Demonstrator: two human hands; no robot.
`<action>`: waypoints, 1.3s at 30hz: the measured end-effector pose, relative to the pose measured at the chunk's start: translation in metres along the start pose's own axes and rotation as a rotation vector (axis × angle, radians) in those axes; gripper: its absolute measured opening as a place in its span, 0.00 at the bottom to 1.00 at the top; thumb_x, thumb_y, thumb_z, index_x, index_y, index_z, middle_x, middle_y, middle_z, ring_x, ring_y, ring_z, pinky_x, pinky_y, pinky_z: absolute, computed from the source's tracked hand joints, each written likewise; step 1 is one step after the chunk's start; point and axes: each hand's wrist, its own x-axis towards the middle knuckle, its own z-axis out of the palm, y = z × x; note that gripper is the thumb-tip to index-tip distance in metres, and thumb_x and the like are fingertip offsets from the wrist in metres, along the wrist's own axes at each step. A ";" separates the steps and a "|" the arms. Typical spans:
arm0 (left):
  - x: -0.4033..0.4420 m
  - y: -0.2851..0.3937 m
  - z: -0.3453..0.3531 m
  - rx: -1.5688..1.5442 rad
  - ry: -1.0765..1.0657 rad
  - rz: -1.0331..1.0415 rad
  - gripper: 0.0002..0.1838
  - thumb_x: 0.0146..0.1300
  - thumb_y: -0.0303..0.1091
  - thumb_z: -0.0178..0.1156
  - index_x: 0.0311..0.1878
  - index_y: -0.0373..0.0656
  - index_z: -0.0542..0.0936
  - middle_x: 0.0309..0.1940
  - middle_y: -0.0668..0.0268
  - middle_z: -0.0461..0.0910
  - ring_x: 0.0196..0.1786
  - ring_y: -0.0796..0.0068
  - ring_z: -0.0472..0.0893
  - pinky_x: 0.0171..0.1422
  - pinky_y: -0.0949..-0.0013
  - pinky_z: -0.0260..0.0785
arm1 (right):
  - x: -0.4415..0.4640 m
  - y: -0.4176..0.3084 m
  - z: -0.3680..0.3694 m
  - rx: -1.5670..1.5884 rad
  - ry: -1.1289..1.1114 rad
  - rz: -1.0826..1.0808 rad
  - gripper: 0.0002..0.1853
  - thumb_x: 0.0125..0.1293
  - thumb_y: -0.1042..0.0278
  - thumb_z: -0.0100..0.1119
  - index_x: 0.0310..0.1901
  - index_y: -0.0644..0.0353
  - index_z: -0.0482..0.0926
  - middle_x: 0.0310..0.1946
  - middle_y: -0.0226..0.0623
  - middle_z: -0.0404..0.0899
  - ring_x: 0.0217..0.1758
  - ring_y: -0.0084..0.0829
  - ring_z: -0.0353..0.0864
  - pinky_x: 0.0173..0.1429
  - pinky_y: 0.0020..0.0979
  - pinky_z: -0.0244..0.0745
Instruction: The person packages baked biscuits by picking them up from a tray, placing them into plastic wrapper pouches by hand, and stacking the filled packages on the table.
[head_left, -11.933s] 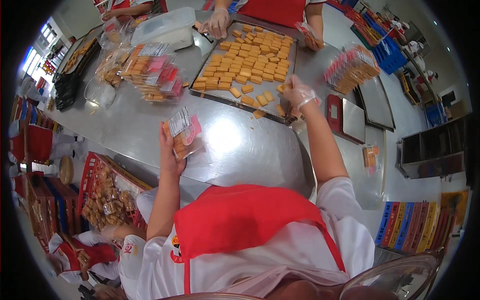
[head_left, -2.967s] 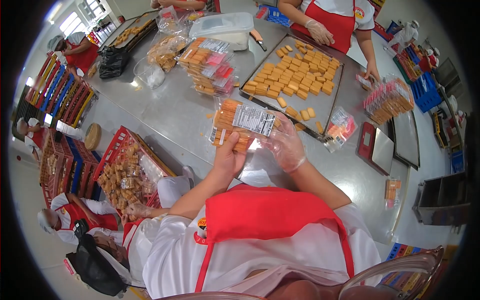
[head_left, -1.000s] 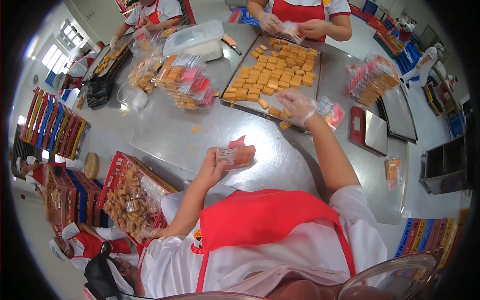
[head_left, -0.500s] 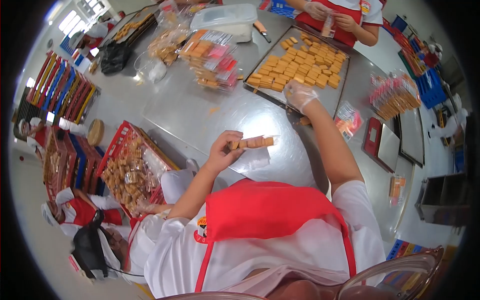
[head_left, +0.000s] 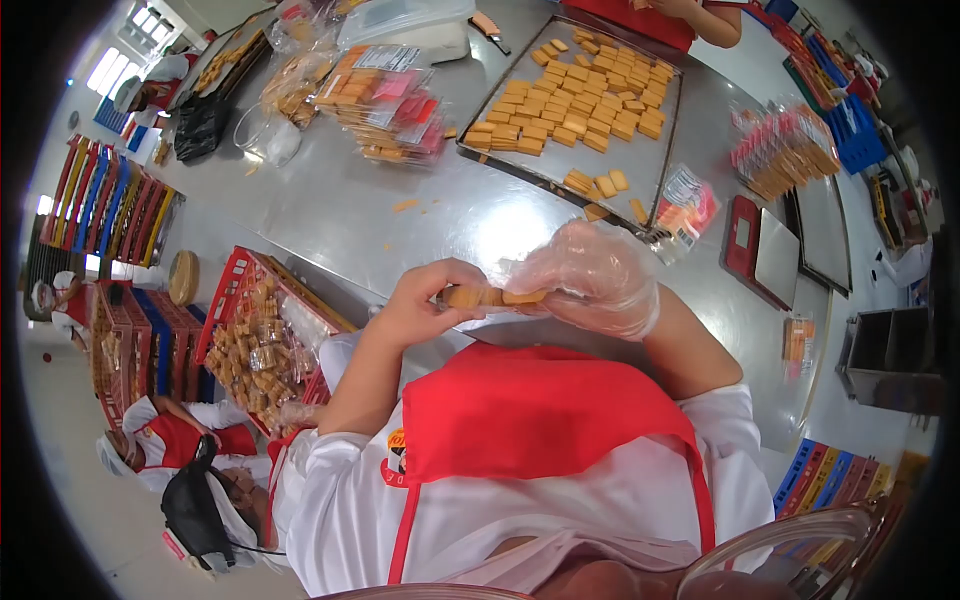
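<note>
My bare left hand (head_left: pixel 428 305) grips a small clear packet of biscuits (head_left: pixel 470 297) held low in front of the red apron. My right hand (head_left: pixel 595 280), in a clear plastic glove, is closed at the packet's right end. A biscuit (head_left: pixel 524 297) shows at its fingertips; the glove hides how far it sits inside the wrapper. Beyond my hands lies a metal tray (head_left: pixel 645 110) with rows of rectangular biscuits (head_left: pixel 575 105). Several loose biscuits (head_left: pixel 605 184) lie near the tray's front edge.
Filled biscuit packs (head_left: pixel 385 105) are piled left of the tray, more packs (head_left: pixel 785 150) at right. A scale (head_left: pixel 762 250) stands on the right. A red crate (head_left: pixel 235 290) of packed biscuits is at left, beside a co-worker. Another person (head_left: pixel 640 20) stands across the table.
My right hand has come back from the tray to the packet, with a biscuit at its fingertips. The left hand still holds the packet. The view has shifted slightly.
</note>
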 end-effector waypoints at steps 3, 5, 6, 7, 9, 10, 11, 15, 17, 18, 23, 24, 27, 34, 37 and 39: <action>0.001 0.010 -0.002 -0.045 -0.074 -0.027 0.16 0.44 0.26 0.68 0.38 0.40 0.75 0.36 0.62 0.78 0.37 0.72 0.78 0.40 0.74 0.69 | 0.002 0.003 -0.002 -0.167 0.078 -0.088 0.17 0.36 0.78 0.65 0.33 0.53 0.80 0.42 0.39 0.76 0.36 0.33 0.74 0.38 0.29 0.66; 0.002 0.016 -0.002 -0.072 -0.079 -0.014 0.17 0.44 0.25 0.68 0.39 0.40 0.76 0.35 0.62 0.79 0.36 0.73 0.78 0.40 0.74 0.70 | -0.003 0.006 -0.002 -0.239 0.076 -0.095 0.19 0.33 0.73 0.68 0.33 0.50 0.80 0.46 0.37 0.73 0.40 0.37 0.71 0.41 0.33 0.66; 0.003 0.021 -0.003 -0.048 -0.085 -0.027 0.17 0.44 0.26 0.68 0.39 0.40 0.76 0.34 0.63 0.79 0.35 0.73 0.78 0.40 0.74 0.69 | -0.004 0.007 -0.002 -0.274 0.074 -0.099 0.20 0.31 0.70 0.69 0.33 0.48 0.80 0.48 0.36 0.72 0.42 0.39 0.70 0.43 0.34 0.67; 0.003 0.025 -0.004 -0.026 -0.090 -0.041 0.17 0.44 0.27 0.68 0.40 0.41 0.76 0.33 0.63 0.79 0.34 0.74 0.78 0.39 0.74 0.69 | -0.002 0.005 -0.002 -0.236 0.073 -0.109 0.20 0.31 0.69 0.70 0.33 0.48 0.80 0.48 0.37 0.72 0.43 0.40 0.70 0.44 0.35 0.67; 0.003 0.027 -0.005 0.003 -0.101 -0.071 0.18 0.44 0.29 0.68 0.41 0.41 0.77 0.32 0.64 0.79 0.33 0.74 0.78 0.38 0.74 0.69 | 0.002 -0.001 -0.004 -0.161 0.069 -0.129 0.19 0.31 0.68 0.71 0.31 0.48 0.80 0.48 0.38 0.72 0.45 0.41 0.70 0.45 0.35 0.67; 0.004 0.027 -0.005 0.010 -0.106 -0.087 0.18 0.44 0.30 0.68 0.41 0.42 0.77 0.31 0.65 0.79 0.33 0.75 0.78 0.37 0.74 0.69 | 0.002 -0.002 -0.001 -0.170 0.067 -0.130 0.18 0.31 0.67 0.71 0.31 0.48 0.79 0.48 0.38 0.72 0.46 0.41 0.69 0.47 0.36 0.66; 0.004 0.027 -0.004 0.015 -0.111 -0.103 0.18 0.45 0.31 0.69 0.41 0.42 0.77 0.30 0.65 0.79 0.32 0.75 0.77 0.37 0.74 0.68 | 0.002 -0.003 0.002 -0.180 0.065 -0.131 0.18 0.31 0.66 0.71 0.31 0.48 0.79 0.48 0.38 0.72 0.48 0.42 0.69 0.48 0.36 0.66; 0.003 0.028 -0.005 0.007 -0.186 -0.180 0.20 0.42 0.31 0.71 0.40 0.39 0.76 0.33 0.64 0.78 0.36 0.73 0.78 0.40 0.73 0.68 | 0.001 -0.007 0.008 -0.237 0.041 -0.131 0.19 0.31 0.63 0.73 0.31 0.47 0.79 0.48 0.37 0.72 0.52 0.43 0.68 0.53 0.37 0.64; 0.003 0.031 -0.006 -0.008 -0.207 -0.195 0.20 0.43 0.32 0.71 0.40 0.39 0.76 0.33 0.64 0.78 0.36 0.74 0.78 0.40 0.73 0.68 | 0.001 -0.011 0.007 -0.338 0.054 -0.171 0.19 0.31 0.62 0.73 0.30 0.47 0.79 0.48 0.36 0.73 0.52 0.43 0.68 0.52 0.37 0.65; 0.002 0.031 -0.006 -0.013 -0.205 -0.197 0.19 0.44 0.34 0.70 0.40 0.40 0.75 0.32 0.65 0.78 0.35 0.75 0.77 0.40 0.74 0.68 | 0.001 -0.013 0.007 -0.389 0.063 -0.189 0.19 0.31 0.61 0.73 0.30 0.47 0.79 0.47 0.35 0.73 0.52 0.43 0.68 0.52 0.37 0.65; -0.007 0.012 0.002 -0.229 -0.157 -0.218 0.22 0.49 0.37 0.67 0.46 0.43 0.71 0.32 0.66 0.78 0.35 0.76 0.77 0.41 0.74 0.67 | 0.001 -0.011 0.010 -0.443 0.105 -0.226 0.18 0.31 0.60 0.73 0.28 0.47 0.78 0.46 0.31 0.73 0.53 0.42 0.68 0.51 0.36 0.67; -0.009 0.011 0.005 -0.283 -0.148 -0.242 0.23 0.49 0.38 0.67 0.46 0.43 0.71 0.32 0.66 0.78 0.35 0.76 0.77 0.41 0.74 0.67 | 0.000 -0.008 0.011 -0.402 0.100 -0.233 0.17 0.31 0.60 0.73 0.28 0.46 0.78 0.46 0.31 0.73 0.53 0.41 0.67 0.51 0.36 0.67; -0.013 0.013 0.010 -0.367 -0.126 -0.269 0.25 0.49 0.39 0.67 0.49 0.43 0.69 0.34 0.65 0.78 0.37 0.75 0.77 0.42 0.74 0.68 | -0.004 -0.004 0.014 -0.332 0.089 -0.313 0.16 0.34 0.59 0.72 0.28 0.45 0.78 0.46 0.30 0.73 0.53 0.41 0.67 0.52 0.35 0.66; -0.012 0.031 0.008 0.033 -0.112 -0.063 0.29 0.47 0.39 0.68 0.52 0.43 0.68 0.38 0.62 0.79 0.38 0.66 0.79 0.42 0.70 0.69 | -0.016 0.000 0.016 -0.459 0.170 -0.307 0.13 0.40 0.64 0.68 0.30 0.42 0.77 0.47 0.26 0.75 0.56 0.39 0.66 0.55 0.37 0.64; -0.011 0.032 0.008 0.142 -0.097 0.060 0.30 0.45 0.40 0.68 0.52 0.44 0.69 0.38 0.62 0.79 0.39 0.62 0.79 0.42 0.67 0.69 | -0.026 0.002 0.017 -0.402 0.179 -0.393 0.13 0.44 0.64 0.66 0.33 0.42 0.76 0.50 0.25 0.74 0.58 0.38 0.65 0.57 0.39 0.62; -0.011 0.030 0.008 0.149 -0.098 0.104 0.30 0.44 0.40 0.68 0.52 0.44 0.69 0.39 0.62 0.79 0.39 0.61 0.79 0.42 0.67 0.70 | -0.026 -0.001 0.015 -0.368 0.185 -0.412 0.12 0.47 0.64 0.65 0.35 0.43 0.76 0.52 0.25 0.74 0.58 0.37 0.64 0.57 0.39 0.61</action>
